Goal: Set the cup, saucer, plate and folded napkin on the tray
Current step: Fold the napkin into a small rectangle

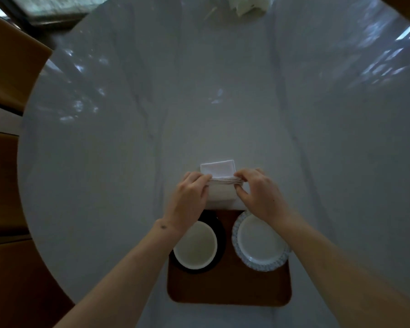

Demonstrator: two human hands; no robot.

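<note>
Round white marbled table (128,138) seen from above, brown wooden chairs (7,74) along the left edge. Near the front edge, a brown rectangular tray (227,290), flat on the tabletop. On the tray's left half, a white cup (195,245) standing upright on a black saucer (220,235), only a dark crescent of the saucer visible around the cup. On the tray's right half, a white plate (260,242) with a blue patterned rim, just beside the cup and saucer, not touching them.

Just beyond the tray's far edge, on the table and not on the tray, a white folded napkin (219,170). Left hand (189,197) at the napkin's left side, fingers curled, pinching the fold. Right hand (258,190) at the right side, thumb and fingers pinching the same fold. Layered edges of cloth bunched between the two hands; far half of the napkin flat on the table, near half partly hidden under the hands.

At the far edge of the table, pale crumpled material (249,3), too cropped to name.
</note>
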